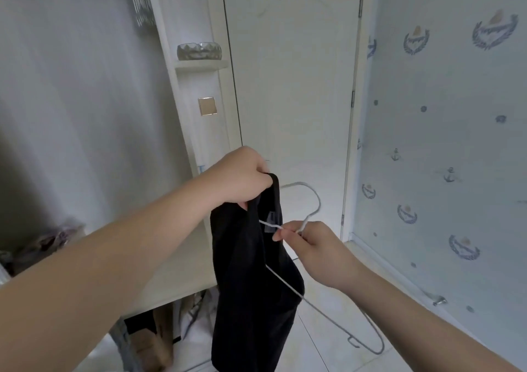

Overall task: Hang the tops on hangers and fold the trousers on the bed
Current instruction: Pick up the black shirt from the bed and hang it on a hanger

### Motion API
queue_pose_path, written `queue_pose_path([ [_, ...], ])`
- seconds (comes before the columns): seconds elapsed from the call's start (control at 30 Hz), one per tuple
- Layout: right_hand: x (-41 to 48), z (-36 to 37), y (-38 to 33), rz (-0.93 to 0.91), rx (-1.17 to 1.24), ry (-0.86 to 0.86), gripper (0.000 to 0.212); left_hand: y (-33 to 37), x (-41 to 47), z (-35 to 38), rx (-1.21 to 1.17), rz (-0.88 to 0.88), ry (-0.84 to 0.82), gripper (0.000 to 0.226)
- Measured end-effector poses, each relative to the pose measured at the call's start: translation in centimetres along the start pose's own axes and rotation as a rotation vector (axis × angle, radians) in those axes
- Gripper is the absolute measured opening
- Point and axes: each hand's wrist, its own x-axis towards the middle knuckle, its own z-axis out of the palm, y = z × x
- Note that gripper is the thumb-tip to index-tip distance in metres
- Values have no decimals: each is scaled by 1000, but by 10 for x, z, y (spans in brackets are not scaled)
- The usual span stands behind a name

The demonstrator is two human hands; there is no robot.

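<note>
A black top (251, 292) hangs down in front of me, bunched at its upper edge in the grip of my left hand (242, 177). My right hand (310, 246) pinches the neck of a thin grey wire hanger (342, 313) just below its hook. One arm of the hanger runs up into the garment's opening near a small label, and the other arm sticks out to the lower right, outside the cloth. The hook curves up behind the top. No trousers or bed are in view.
A white door (291, 86) stands straight ahead, with patterned wallpaper (445, 143) to the right. On the left is a white wardrobe unit with a small shelf holding a silver bowl (199, 51), and more hangers (139, 4) hang up top. Boxes and bags (159, 331) sit under a low ledge.
</note>
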Motion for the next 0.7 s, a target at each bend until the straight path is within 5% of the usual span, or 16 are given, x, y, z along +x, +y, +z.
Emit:
queue_pose_path([
  [0.17,5,-6,-5,45,413,81,32,-14,-23,-3,50,172,-175,24],
  [0.3,2,-20,-7,-26,399,77,27,-42,-31,-11,504,425,-20,42],
  [0.5,7,-22,-20,-61,405,152,50,-41,-57,22,589,625,140,56],
  [0.7,8,-21,-25,-78,321,198,45,-31,-59,37,465,520,125,41],
])
